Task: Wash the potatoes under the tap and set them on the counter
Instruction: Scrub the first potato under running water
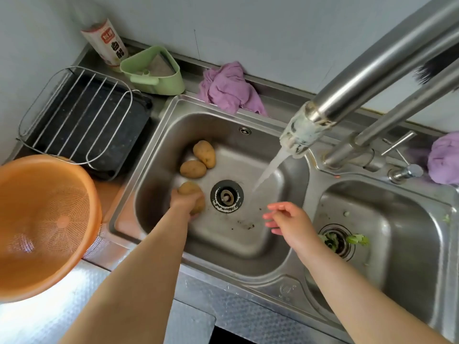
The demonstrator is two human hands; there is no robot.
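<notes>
Potato [196,194] in left hand [185,201]

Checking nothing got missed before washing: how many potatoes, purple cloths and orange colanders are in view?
Potatoes: 3, one in the left hand, two loose in the sink
Purple cloths: 2
Orange colanders: 1
Total: 6

potatoes [204,153] in left basin [159,135] | colander [47,219] left of sink
</notes>
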